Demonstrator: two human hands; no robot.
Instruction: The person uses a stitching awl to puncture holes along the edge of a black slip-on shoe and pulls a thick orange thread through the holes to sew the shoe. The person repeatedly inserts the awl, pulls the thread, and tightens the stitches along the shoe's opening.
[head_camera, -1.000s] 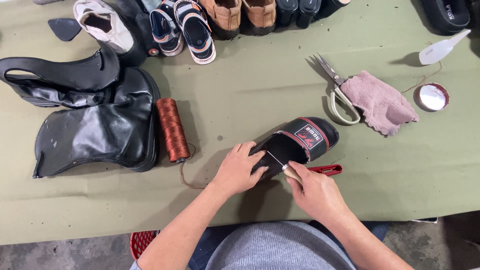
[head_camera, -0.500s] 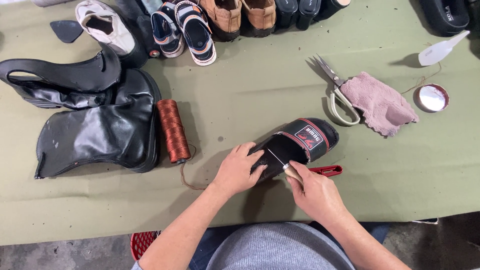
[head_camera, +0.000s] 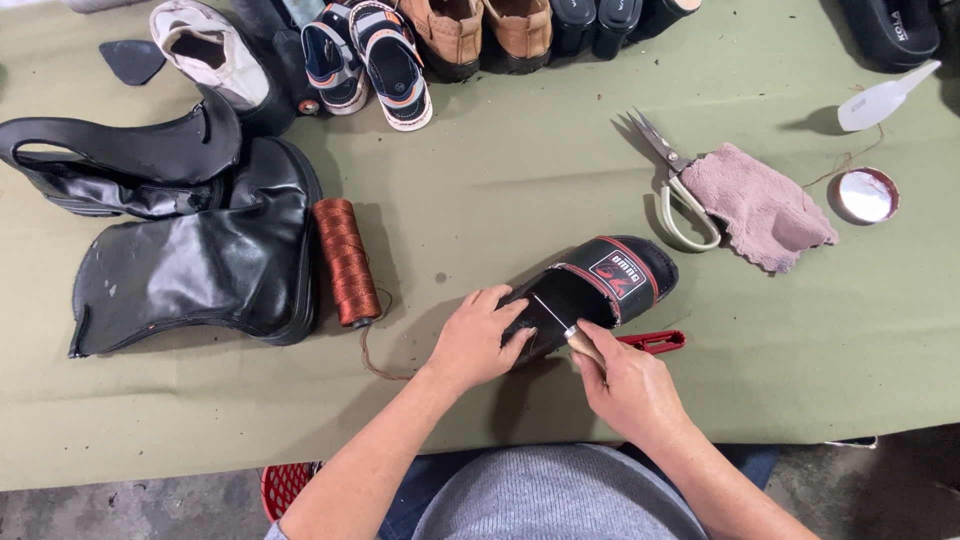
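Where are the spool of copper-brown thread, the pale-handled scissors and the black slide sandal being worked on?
Spool of copper-brown thread (head_camera: 345, 262), head view, middle of the wound thread.
Pale-handled scissors (head_camera: 668, 172), head view, near the blade pivot.
Black slide sandal with red-trimmed strap (head_camera: 612, 277), head view, top of the strap.

Slide sandal's (head_camera: 590, 295) near end hidden under left hand (head_camera: 475, 340).

The black slide sandal (head_camera: 590, 290) looks like smooth rubber, with a shiny strap. The tool (head_camera: 570, 333) has a thin metal tip and a pale wooden handle. The table cover (head_camera: 520, 180) is matt green cloth. Near the left edge, the black boots (head_camera: 190, 270) are shiny, creased leather, and the thread spool (head_camera: 345, 262) is ribbed and copper-brown. Toward the right edge, the scissors (head_camera: 672, 185) have metal blades and plastic grips, the pink rag (head_camera: 755, 205) is soft and fuzzy, and the round tin lid (head_camera: 863, 195) is shiny metal.
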